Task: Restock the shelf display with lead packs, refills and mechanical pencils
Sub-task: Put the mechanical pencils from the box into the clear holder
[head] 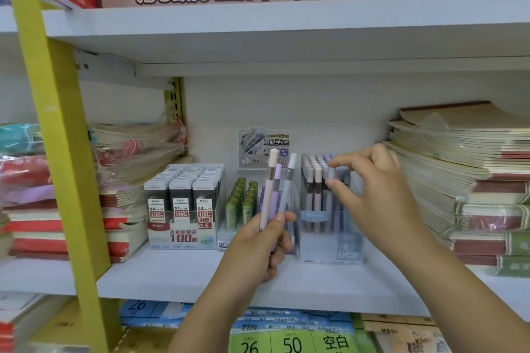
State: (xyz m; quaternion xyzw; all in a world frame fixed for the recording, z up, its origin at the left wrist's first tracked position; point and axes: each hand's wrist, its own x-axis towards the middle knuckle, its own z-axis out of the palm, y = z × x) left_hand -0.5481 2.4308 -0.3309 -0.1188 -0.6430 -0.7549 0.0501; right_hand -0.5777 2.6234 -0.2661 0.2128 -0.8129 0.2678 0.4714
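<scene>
Okay, left hand [258, 246] sits low centre, forearm angled up and to the right. Its fingers curl round the lower ends of three mechanical pencils [275, 192], cream, purple and pale grey. They are held upright, slightly fanned, in front of the middle display.

Right hand [381, 189] reaches in from the lower right, forearm long across the frame, palm facing left, fingers bent. Thumb and forefinger pinch the cap of a greyish pencil [331, 175] standing in the clear pencil box [332, 246]; a bit blurry there.

That box stands on the shelf [172, 275], just right of the green refill tubes [242, 203]. Black lead packs [183, 203] are further left, and notebooks [473, 180] are stacked at the right.
</scene>
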